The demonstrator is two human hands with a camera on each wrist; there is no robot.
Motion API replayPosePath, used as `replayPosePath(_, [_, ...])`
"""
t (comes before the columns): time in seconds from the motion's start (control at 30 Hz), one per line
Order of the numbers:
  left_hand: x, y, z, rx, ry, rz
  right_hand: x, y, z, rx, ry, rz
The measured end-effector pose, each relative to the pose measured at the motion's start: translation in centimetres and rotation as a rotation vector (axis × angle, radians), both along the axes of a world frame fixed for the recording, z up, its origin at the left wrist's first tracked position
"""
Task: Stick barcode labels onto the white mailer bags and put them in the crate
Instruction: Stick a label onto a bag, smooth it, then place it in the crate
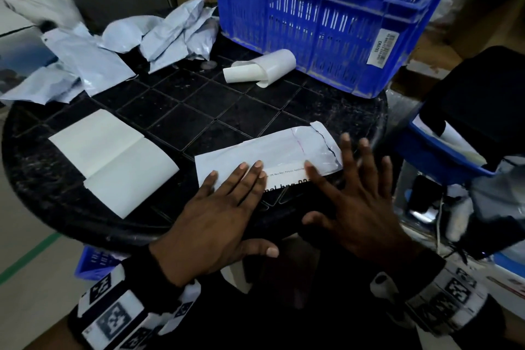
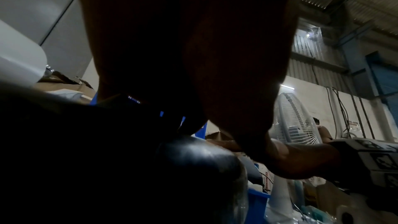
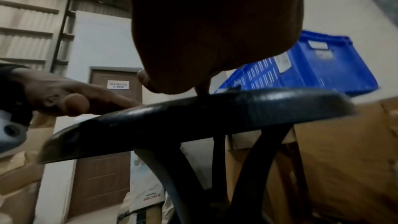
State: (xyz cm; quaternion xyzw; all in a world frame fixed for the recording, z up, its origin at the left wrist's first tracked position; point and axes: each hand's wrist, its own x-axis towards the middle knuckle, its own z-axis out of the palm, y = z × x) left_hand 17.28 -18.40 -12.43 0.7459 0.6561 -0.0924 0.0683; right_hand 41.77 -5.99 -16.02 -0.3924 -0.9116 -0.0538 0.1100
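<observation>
Both hands flat, fingers straight: left hand (image 1: 218, 213) presses the white mailer bag (image 1: 272, 156) on the black table (image 1: 181, 111) lower centre, right hand (image 1: 360, 202) spread over its right end, blue crate (image 1: 326, 23) upper right.

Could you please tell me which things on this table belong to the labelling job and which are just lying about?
Job:
mailer bag under left hand and right hand
unlabelled bags
label sheets
blue crate

Lying about:
curled backing paper
cardboard boxes
</observation>
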Motion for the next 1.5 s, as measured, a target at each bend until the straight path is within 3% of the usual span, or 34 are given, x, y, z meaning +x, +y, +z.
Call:
replayPosePath(0.1, [0.3, 0.2, 0.1, -0.033, 0.039, 0.013, 0.8, 0.5, 0.9, 0.008, 0.008, -0.040])
replayPosePath(0.33, [0.8, 0.5, 0.9, -0.041, 0.032, 0.052, -1.8, -1.4, 0.1, 0.054, 0.039, 0.083])
replayPosePath(0.57, [1.2, 0.3, 1.2, -0.033, 0.064, 0.085, 0.1, -0.1, 0.1, -0.019, 0.034, -0.077])
replayPosePath(0.8, [1.2, 0.5, 1.0, -0.028, 0.050, 0.099, -0.7, -0.3, 0.4, -0.004, 0.123, -0.010])
replayPosePath(0.9, [1.3, 0.5, 0.8, -0.029, 0.039, 0.119, -1.6, -0.4, 0.0, 0.013, 0.083, 0.035])
replayPosePath(1.17, [1.3, 0.5, 0.6, 0.014, 0.031, 0.149, -0.4, 0.5, -0.1, -0.015, 0.035, -0.069])
replayPosePath(1.37, [0.6, 1.0, 0.3, 0.188, -0.010, 0.149, 0.0, 1.0, 0.1, -0.014, 0.200, 0.053])
replayPosePath(1.5, [-0.4, 1.3, 0.3, 0.382, 0.048, 0.018, -0.3, 1.8, 0.5, 0.070, 0.245, 0.167])
